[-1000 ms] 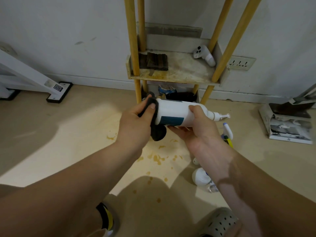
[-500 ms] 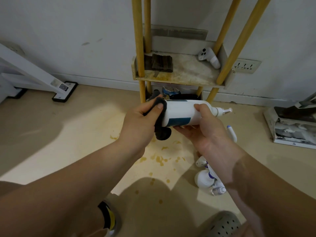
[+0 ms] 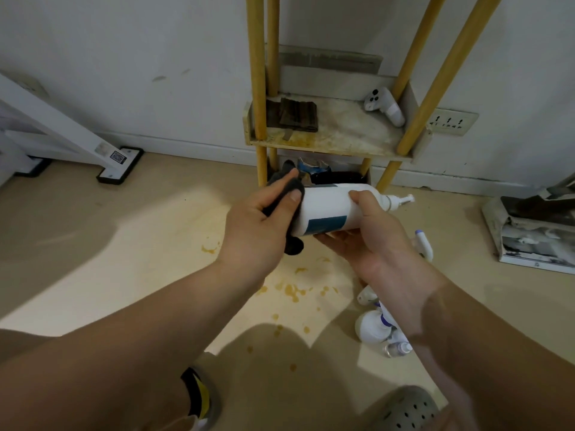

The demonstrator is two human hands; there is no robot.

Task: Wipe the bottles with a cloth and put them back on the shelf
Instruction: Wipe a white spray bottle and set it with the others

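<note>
A white pump bottle (image 3: 326, 206) with a teal label lies sideways in front of the shelf, its nozzle pointing right. My right hand (image 3: 370, 241) grips its neck end from below, thumb on top. My left hand (image 3: 258, 225) grips a dark cloth (image 3: 294, 244) and presses it round the bottle's base end. The wooden shelf (image 3: 336, 144) with yellow poles stands behind against the wall. More bottles (image 3: 373, 328) lie on the floor under my right forearm, partly hidden.
On the stained shelf board sit a dark folded cloth (image 3: 295, 115) and a white controller (image 3: 385, 105). Dark items fill the shelf's lowest level. Yellow spill marks (image 3: 292, 289) dot the floor. A white stand foot (image 3: 119, 164) is left, a box (image 3: 535, 231) right.
The view has shifted slightly, so the shelf and bottle sit a little further right in frame. My left hand keeps the cloth on the bottle's base; both grips are unchanged.
</note>
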